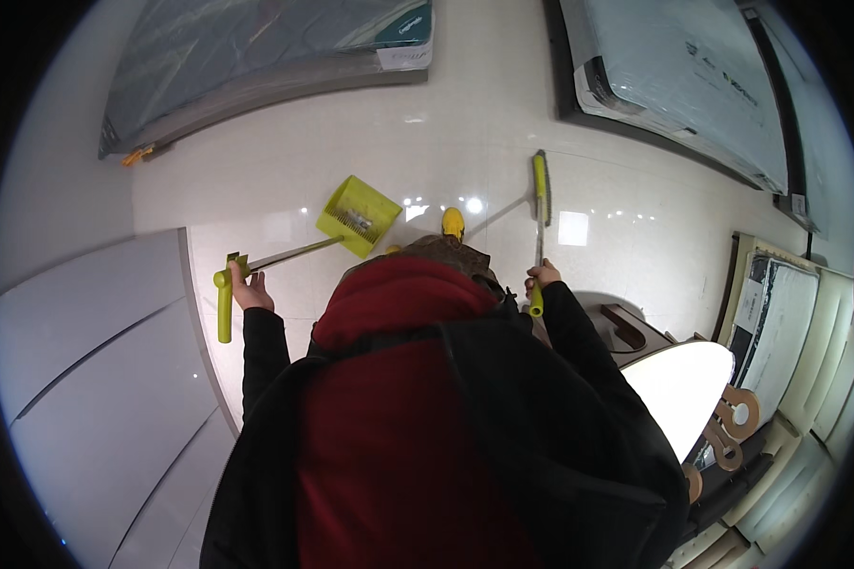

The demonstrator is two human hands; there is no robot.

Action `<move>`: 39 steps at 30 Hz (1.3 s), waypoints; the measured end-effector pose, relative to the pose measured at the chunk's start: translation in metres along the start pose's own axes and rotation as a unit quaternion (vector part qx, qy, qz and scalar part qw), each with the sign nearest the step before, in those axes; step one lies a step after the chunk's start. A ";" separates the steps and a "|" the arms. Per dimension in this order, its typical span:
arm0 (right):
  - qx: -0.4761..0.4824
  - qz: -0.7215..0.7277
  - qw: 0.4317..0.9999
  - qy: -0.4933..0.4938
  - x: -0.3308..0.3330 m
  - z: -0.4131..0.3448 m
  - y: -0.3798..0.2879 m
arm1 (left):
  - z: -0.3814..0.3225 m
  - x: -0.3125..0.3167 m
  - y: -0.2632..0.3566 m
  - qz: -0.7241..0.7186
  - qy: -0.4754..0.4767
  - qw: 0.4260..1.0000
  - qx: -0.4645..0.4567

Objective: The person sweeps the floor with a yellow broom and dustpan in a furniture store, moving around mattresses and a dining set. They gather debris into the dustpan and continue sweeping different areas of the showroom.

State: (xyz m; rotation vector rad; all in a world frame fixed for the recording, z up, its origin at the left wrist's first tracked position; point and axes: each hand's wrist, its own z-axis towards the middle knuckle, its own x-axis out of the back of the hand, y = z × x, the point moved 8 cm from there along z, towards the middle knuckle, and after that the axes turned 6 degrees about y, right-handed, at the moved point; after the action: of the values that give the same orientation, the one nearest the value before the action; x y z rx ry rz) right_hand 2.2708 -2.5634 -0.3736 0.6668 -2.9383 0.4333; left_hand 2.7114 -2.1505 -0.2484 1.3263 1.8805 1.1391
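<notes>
My left hand (248, 286) grips the upper end of a long-handled dustpan, just by its green T-shaped handle top. The lime-green pan (359, 215) rests on the floor ahead of me, slightly to the left, with a row of comb teeth and some pale litter inside. On the other side, my right hand (543, 274) is closed around the green-tipped handle of a broom. Its narrow green head (540, 185) with dark bristles lies farther forward, apart from the dustpan. A yellow shoe (453, 223) shows between the two tools.
Glossy pale tiles (462, 149) cover the floor. A plastic-wrapped mattress (256, 64) lies on a base at the far left, another wrapped mattress (690, 85) at the far right. A white panelled unit (107, 384) stands left. A bright white lampshade-like shape (683, 391) is close on my right.
</notes>
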 end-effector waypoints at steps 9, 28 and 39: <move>-0.058 0.102 0.982 -0.150 -0.070 -0.066 0.033 | 0.004 0.002 0.006 -0.009 -0.054 0.998 0.015; -0.182 0.161 0.950 -0.195 -0.073 -0.068 0.100 | 0.015 0.006 0.012 0.032 -0.097 0.995 -0.018; -0.212 0.194 0.910 -0.300 -0.138 -0.116 0.064 | 0.011 0.004 0.008 0.042 -0.095 0.994 -0.020</move>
State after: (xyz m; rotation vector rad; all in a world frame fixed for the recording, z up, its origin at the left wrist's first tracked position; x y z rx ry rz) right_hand 2.3711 -2.4174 -0.3006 0.1647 -3.5618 -0.4844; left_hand 2.7231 -2.1416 -0.2464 1.4500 1.6698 1.0468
